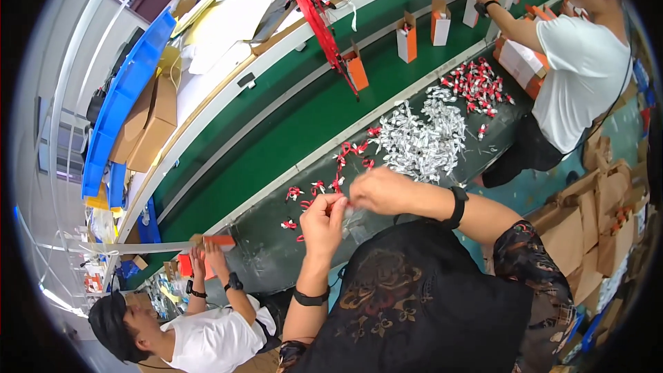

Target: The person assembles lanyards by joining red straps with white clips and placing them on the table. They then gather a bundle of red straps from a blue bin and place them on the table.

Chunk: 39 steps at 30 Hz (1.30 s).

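Observation:
My left hand (323, 224) is closed in a pinch, thumb against forefinger, above the near edge of the dark work table (266, 252). Close beside it, my right hand (376, 190) has its fingers curled in, slightly blurred. Whatever lies between the fingertips is too small to make out. Just beyond my hands, small red-and-white bundles (338, 183) lie scattered. A heap of small whitish wrapped bundles (423, 135) spreads to the right, and a second heap of red-and-white bundles (478, 86) lies farther right.
Behind the table runs a green conveyor belt (228, 190) with open orange-and-white boxes (406, 38). Red cords (324, 21) hang over it from the shelf. A co-worker in white (583, 62) stands at right, another (214, 331) at lower left. Cardboard cartons (573, 228) stand behind me.

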Motion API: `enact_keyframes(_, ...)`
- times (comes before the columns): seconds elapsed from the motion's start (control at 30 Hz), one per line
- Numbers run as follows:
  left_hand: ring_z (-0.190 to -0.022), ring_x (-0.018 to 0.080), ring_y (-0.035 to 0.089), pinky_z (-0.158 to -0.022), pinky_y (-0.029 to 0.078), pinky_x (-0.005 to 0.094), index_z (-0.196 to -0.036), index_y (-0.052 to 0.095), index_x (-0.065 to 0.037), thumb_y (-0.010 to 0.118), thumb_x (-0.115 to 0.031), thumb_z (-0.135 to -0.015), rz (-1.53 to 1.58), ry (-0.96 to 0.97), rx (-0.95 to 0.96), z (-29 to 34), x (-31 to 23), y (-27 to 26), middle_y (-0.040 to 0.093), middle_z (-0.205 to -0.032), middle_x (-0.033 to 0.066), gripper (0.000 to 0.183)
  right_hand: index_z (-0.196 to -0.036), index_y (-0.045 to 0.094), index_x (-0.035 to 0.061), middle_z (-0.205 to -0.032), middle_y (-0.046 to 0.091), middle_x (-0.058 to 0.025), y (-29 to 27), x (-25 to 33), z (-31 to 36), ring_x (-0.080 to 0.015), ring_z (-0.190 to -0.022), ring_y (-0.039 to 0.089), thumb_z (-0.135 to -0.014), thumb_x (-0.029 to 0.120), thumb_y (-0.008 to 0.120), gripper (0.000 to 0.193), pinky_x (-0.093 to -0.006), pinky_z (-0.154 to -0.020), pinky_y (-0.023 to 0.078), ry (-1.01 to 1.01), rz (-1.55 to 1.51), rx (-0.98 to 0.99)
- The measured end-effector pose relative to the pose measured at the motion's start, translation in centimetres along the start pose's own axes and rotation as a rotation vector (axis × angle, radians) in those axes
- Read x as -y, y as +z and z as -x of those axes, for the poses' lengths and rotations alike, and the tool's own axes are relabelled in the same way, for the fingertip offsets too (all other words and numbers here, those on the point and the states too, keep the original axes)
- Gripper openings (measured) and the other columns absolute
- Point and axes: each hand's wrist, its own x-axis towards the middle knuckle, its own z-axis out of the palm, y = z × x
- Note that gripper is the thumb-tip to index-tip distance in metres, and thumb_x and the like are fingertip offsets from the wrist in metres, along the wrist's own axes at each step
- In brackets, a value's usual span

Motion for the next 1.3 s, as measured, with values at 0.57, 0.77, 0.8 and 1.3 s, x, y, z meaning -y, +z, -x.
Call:
enact_keyframes(0.57, -0.063, 0.0115, 0.062, -0.057, 0.049, 0.0252, -0.098, 0.062, 0.0, 0.065, -0.013, -0.092, -0.19, -0.132, 0.41, 2.6, 5.7, -0.5, 0.068, -0.08, 0.006, 0.015, -0.078, 0.065, 0.0018, -0.075, 0.068, -0.0157, 7.8, -0.9, 1.0, -0.0335, -0.069, 0.066, -0.069, 0.013, 0.069, 0.014, -0.0414, -0.06, 0.052, 0.151, 0.233, 0.193)
enact_keyframes(0.77, -0.061, 0.0106, 0.06, -0.054, 0.046, 0.0225, -0.091, 0.059, -0.002, 0.069, -0.009, -0.089, 0.443, -0.324, 0.646, 2.3, 6.7, -3.5, 0.064, -0.073, 0.0031, 0.012, -0.082, 0.067, 0.0013, -0.072, 0.068, -0.0073, 4.9, -0.5, 1.0, -0.015, -0.063, 0.063, -0.075, 0.012, 0.075, 0.015, -0.0283, -0.055, 0.047, 0.253, -0.737, 0.643)
enact_keyframes(0.8, -0.06, 0.0103, 0.059, -0.054, 0.045, 0.0217, -0.087, 0.057, -0.003, 0.069, -0.007, -0.088, 0.675, -0.371, 0.578, 2.2, 6.5, -3.9, 0.062, -0.071, 0.002, 0.012, -0.081, 0.068, 0.0024, -0.07, 0.067, -0.0042, 5.0, 0.2, 1.1, -0.0102, -0.062, 0.06, -0.078, 0.012, 0.076, 0.013, -0.0254, -0.054, 0.046, 0.362, -1.121, 0.672)
enact_keyframes(1.3, -0.069, 0.0067, 0.059, -0.059, 0.046, 0.0194, -0.098, 0.063, -0.005, 0.064, -0.009, -0.092, 0.652, -0.48, 0.205, -0.2, 4.8, -2.9, 0.065, -0.082, 0.0004, 0.008, -0.078, 0.06, 0.0057, -0.078, 0.062, -0.0089, 6.6, 4.1, -1.7, -0.0287, -0.077, 0.064, -0.073, 0.011, 0.064, 0.008, -0.0368, -0.065, 0.053, 0.211, 0.396, -0.254)
